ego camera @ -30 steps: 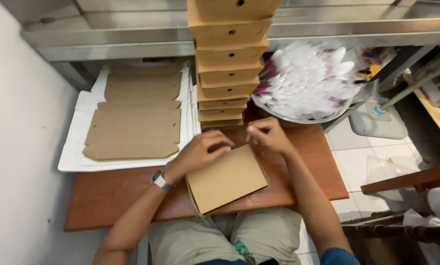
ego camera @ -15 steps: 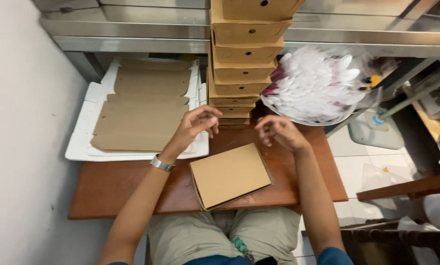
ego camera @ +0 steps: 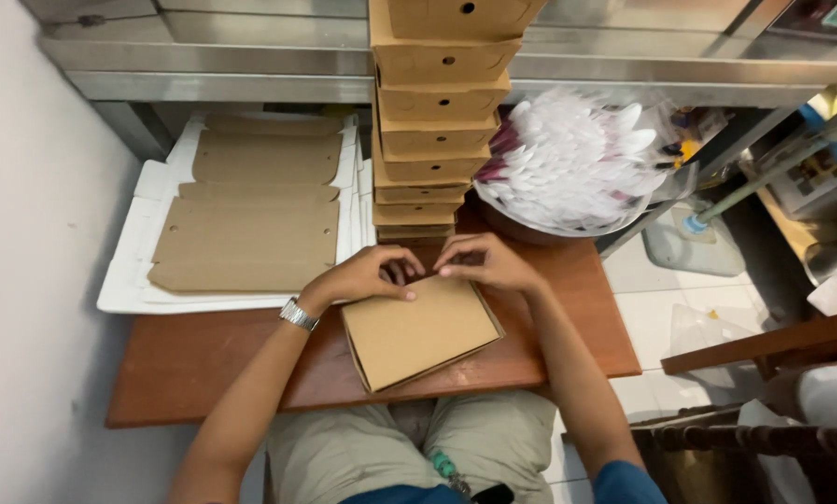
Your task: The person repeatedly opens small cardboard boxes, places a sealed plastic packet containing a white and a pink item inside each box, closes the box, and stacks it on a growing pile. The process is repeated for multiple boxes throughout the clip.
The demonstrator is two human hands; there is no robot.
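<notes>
I see both hands on the far edge of a flat closed brown cardboard box (ego camera: pixel 420 331) lying tilted on the reddish-brown wooden table (ego camera: pixel 203 359). Left hand (ego camera: pixel 362 277) fingers curled, pressing the box's edge; right hand (ego camera: pixel 488 263) fingertips pinching that edge. Tall stack of folded brown cardboard boxes (ego camera: pixel 432 121) just behind; flat cardboard blanks (ego camera: pixel 250 210) left.

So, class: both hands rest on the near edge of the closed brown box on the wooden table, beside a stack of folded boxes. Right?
Not quite. The head view shows the left hand and right hand at the far edge of the closed brown box, on the wooden table beside the stack of folded boxes.
</notes>
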